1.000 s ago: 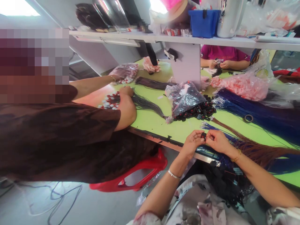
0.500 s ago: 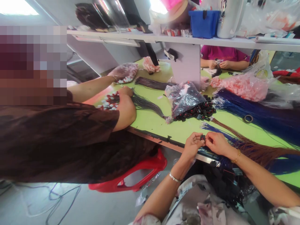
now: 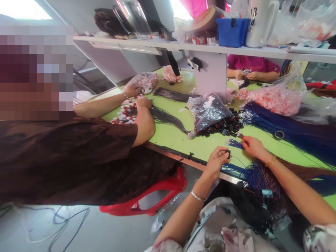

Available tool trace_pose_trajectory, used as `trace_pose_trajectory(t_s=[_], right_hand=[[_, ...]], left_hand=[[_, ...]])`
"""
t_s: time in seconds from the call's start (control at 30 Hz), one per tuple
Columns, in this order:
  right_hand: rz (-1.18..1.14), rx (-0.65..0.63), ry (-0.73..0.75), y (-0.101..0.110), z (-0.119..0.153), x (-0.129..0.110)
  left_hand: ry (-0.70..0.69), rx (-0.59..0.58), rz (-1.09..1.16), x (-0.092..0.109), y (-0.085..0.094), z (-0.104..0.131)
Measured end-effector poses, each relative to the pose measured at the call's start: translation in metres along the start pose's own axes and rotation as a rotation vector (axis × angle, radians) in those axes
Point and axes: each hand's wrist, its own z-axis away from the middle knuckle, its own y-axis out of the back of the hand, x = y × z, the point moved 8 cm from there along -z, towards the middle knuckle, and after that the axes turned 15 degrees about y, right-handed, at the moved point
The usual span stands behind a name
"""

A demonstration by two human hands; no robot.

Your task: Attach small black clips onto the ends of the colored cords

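Connector (image 3: 229, 154) was pinched in the left hand (image 3: 217, 159) near the bench (image 3: 170, 136) edge; the right hand (image 3: 254, 147) touched brown wires (image 3: 296, 167), grip unclear.

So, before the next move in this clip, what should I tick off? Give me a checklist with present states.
1. Left hand holds a black connector: ok.
2. Thin wire leads away from that connector: ok.
3. Wire fully seated inside: cannot tell, too small.
4. Right hand at the brown wires' tips: ok.
5. Single brown wire picked out: cannot tell, fingers hide it.
6. Co-worker's hand apart from both: ok.
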Motion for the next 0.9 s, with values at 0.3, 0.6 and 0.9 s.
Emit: trace_pose_trajectory(t_s=[0.3, 0.6, 0.9], right_hand=[[-0.290, 0.129, 0.080, 0.007, -0.018, -0.025], [-0.374, 0.211, 0.113, 0.019, -0.027, -0.030], [-0.592, 0.209, 0.154, 0.019, -0.001, -0.054]], left_hand=[[-0.016, -0.052, 0.069, -0.003, -0.011, -0.007], [0.012, -0.068, 0.148, -0.007, -0.013, -0.008], [0.064, -0.132, 0.287, -0.011, -0.016, -0.011]])
